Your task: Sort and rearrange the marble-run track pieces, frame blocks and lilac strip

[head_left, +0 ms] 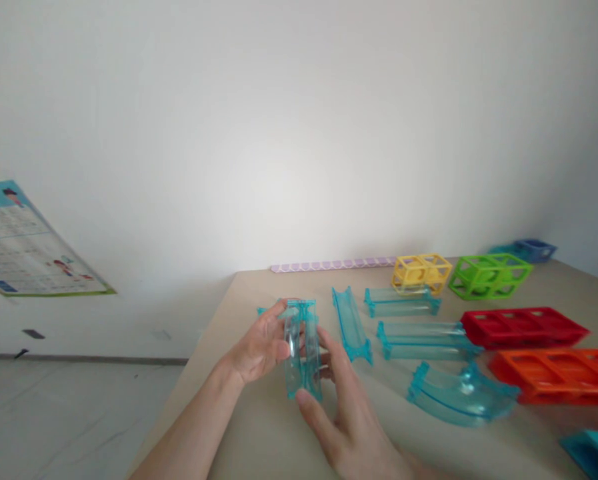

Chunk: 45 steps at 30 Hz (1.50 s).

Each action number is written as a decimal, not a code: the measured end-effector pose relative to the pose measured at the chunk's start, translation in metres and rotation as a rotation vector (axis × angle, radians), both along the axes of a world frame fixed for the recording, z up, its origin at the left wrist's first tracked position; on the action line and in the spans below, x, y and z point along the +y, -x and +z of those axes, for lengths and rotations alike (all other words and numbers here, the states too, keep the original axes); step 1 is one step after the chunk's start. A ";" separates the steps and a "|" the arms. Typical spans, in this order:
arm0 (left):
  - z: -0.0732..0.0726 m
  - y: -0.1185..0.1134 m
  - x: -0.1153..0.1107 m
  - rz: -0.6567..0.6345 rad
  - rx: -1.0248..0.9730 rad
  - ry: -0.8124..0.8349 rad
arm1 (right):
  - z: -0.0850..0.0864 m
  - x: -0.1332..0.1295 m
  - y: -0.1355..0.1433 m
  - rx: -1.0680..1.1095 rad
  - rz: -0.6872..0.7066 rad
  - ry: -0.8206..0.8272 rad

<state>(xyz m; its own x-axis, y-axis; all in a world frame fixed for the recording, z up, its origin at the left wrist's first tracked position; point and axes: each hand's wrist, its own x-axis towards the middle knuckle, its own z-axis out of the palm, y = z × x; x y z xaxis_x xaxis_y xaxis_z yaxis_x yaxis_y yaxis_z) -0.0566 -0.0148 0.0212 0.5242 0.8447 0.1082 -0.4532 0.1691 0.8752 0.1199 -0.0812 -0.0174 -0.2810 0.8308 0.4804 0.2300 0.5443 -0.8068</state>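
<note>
Between my two hands is a see-through teal track piece [303, 350], a straight trough with clips at its ends, held up over the table. My left hand [265, 343] grips its left side, thumb against the wall and fingers behind. My right hand [346, 407] closes round the right side, thumb at the lower end and fingers behind. Part of another teal shape shows behind my left fingers; I cannot make out whether it is separate. Just right of my hands lies a straight teal track piece [351, 325] on the table.
More teal tracks lie rightward, including a short straight track [403, 303], a longer track [423, 341] and a curved track [461, 397]. Beyond them are a yellow frame block [421, 272], green frame block [489, 275], red block [523, 327] and orange block [559, 375]. A wall stands behind the table [259, 433].
</note>
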 end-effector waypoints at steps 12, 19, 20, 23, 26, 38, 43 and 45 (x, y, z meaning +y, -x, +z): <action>-0.004 0.008 0.004 -0.001 0.033 0.155 | 0.003 0.001 -0.001 -0.102 -0.022 -0.052; -0.001 0.012 0.003 -0.098 0.126 0.096 | 0.016 -0.004 -0.003 -0.070 0.017 -0.126; -0.001 0.013 0.003 -0.096 0.132 0.095 | 0.017 -0.004 -0.003 -0.066 0.018 -0.129; -0.003 0.016 0.005 -0.100 0.149 0.115 | 0.018 -0.004 -0.003 -0.051 0.020 -0.134; -0.008 0.021 0.007 -0.093 0.142 0.134 | 0.015 -0.005 -0.004 -0.045 0.019 -0.134; -0.005 0.024 0.028 0.603 -0.150 0.060 | 0.006 -0.006 -0.001 -0.065 0.051 -0.026; -0.007 0.006 0.023 0.603 -0.171 0.028 | 0.009 -0.005 0.002 -0.130 0.167 0.051; -0.010 -0.003 0.017 0.533 -0.110 0.020 | 0.009 -0.004 0.003 -0.170 0.175 0.087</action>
